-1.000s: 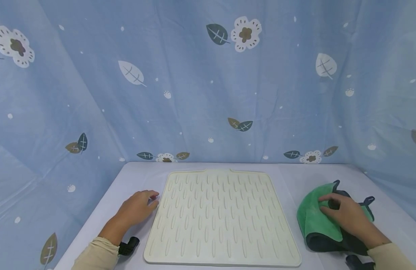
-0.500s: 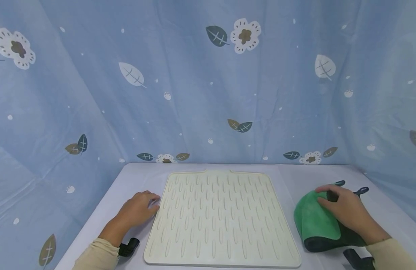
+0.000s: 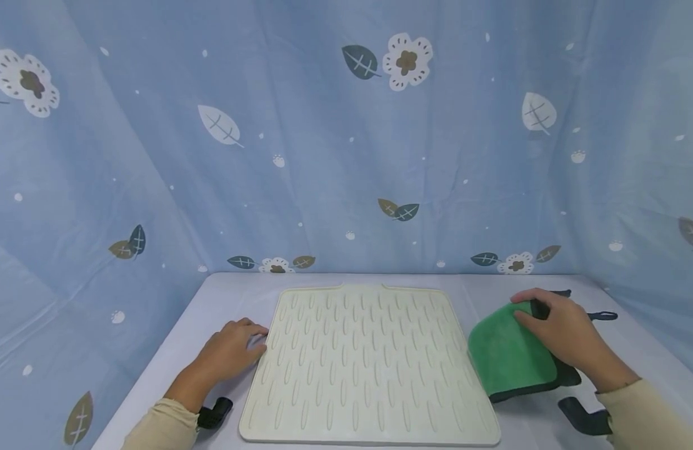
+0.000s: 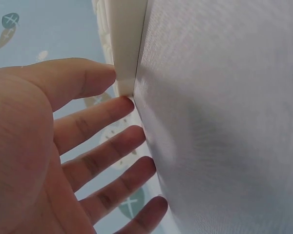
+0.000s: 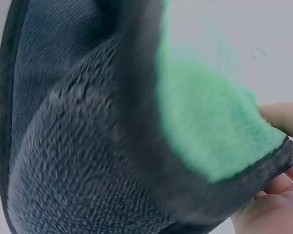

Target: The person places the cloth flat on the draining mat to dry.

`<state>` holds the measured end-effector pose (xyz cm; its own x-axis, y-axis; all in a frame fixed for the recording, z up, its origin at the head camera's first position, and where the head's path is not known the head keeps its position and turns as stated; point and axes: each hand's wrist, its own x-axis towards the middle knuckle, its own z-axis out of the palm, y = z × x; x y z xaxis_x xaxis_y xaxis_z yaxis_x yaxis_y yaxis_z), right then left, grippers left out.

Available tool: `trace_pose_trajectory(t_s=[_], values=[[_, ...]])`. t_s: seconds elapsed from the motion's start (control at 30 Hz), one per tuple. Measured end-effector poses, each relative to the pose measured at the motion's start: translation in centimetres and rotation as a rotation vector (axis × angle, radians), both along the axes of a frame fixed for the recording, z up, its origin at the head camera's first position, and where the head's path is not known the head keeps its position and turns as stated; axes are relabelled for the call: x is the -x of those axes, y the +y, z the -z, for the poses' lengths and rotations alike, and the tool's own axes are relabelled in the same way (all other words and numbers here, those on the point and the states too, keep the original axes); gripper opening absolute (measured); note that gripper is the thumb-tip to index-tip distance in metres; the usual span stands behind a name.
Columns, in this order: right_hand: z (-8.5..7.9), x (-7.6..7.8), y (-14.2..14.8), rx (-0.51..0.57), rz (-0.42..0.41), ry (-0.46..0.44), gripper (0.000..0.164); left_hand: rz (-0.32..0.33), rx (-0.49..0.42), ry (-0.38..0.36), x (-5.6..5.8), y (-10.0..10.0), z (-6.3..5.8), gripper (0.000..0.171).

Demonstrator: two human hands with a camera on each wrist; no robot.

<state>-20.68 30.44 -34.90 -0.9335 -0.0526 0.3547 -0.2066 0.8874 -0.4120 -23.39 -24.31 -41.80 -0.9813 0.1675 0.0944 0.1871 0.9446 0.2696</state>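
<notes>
The left hand (image 3: 234,347) lies flat on the pale surface (image 3: 222,294), fingers straight and spread, their tips touching the left edge of the cream ribbed mat (image 3: 368,356). In the left wrist view the fingertips (image 4: 118,72) meet that edge, thumb against the mat's side. It holds nothing. Since a second ago it has crept slightly rightward until its tips reach the mat; half a second ago it lay much as now.

The mat lies square in the middle of the surface, unmoved across all three moments.

On the right, the right hand (image 3: 560,328) pinches a corner of the green and dark grey cloth (image 3: 509,356), fingers curled round its edge; the right wrist view shows the fingertips (image 5: 283,119) clamped on the dark hem. This is the main change — a second ago the cloth sat bunched in a mound well right of the mat, under the hand. Now it is drawn leftward and spread flatter, green side up, its left edge overlapping the mat's right border. I judge the cloth is being carried onto the mat — barely begun.

A dark strap loop (image 3: 602,316) trails beyond the hand.
</notes>
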Motion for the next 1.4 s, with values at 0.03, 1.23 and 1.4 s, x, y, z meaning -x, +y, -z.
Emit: trace_pose_trajectory(t_s=[0.03, 1.23, 1.4], values=[[-0.2, 0.0, -0.3, 0.002, -0.008, 0.008, 0.023, -0.001, 0.0, 0.001, 0.0, 0.0, 0.0, 0.033], [-3.7, 1.8, -12.6, 0.173, -0.25, 0.064, 0.021, -0.051, 0.021, -0.036, 0.0, 0.2, 0.0, 0.035], [-3.3, 2.0, -14.6, 0.201, -0.294, 0.061, 0.021, -0.047, 0.023, -0.033, 0.1, 0.3, 0.0, 0.035]])
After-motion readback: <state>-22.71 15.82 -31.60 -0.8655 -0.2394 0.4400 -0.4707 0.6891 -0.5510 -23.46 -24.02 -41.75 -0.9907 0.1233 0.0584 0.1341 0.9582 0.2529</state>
